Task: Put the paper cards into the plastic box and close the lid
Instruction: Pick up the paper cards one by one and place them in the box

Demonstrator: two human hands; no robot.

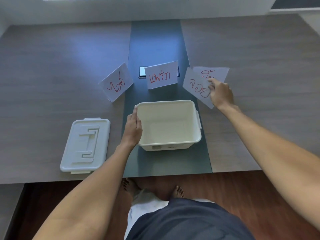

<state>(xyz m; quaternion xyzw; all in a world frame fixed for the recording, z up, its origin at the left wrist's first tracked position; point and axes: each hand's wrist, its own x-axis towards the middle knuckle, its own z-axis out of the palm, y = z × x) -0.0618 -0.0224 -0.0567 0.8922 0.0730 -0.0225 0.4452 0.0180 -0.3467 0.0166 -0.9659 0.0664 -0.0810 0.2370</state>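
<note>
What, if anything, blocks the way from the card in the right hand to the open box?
Nothing visible does. The right hand holds a card just beyond the right far corner of the plastic box, which stands open and empty. The lid lies off to the left on the table, and the left hand rests against the box's left rim.

A meeting room, likely — long laminate table (52, 70) with a central cable hatch (142, 72).

My cream plastic box (168, 125) sits open and empty, its grey lid (85, 144) lying flat to the left. Four white paper cards (116, 82) (red handwriting) lie beyond it, the rightmost two overlapping.
</note>
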